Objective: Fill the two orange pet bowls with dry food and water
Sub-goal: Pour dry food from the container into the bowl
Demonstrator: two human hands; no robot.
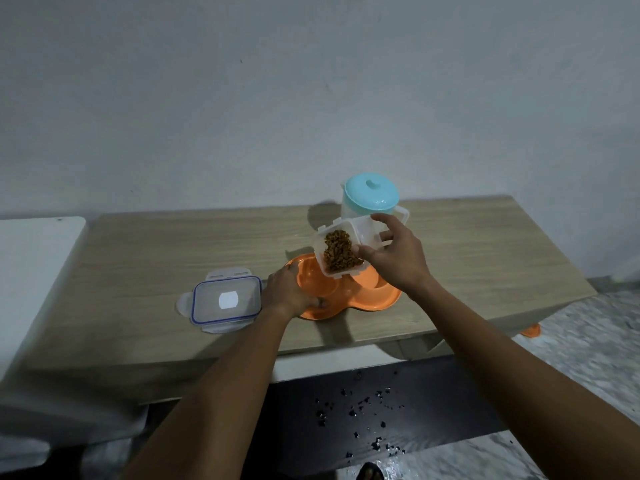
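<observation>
While the left grip (291, 293) is clutching the orange bowls (377, 301), the right grip (396, 254) is holding the kibble container (341, 251) tilted above them; best pouring slowly.

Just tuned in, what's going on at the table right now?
The right hand holds an open container of kibble tipped over the orange bowls, with nothing visibly pouring; the bowl parts in view look empty. The left hand grips the bowls' left rim. The lid lies on the table to their left, and a jug with a teal cover stands behind.
</observation>
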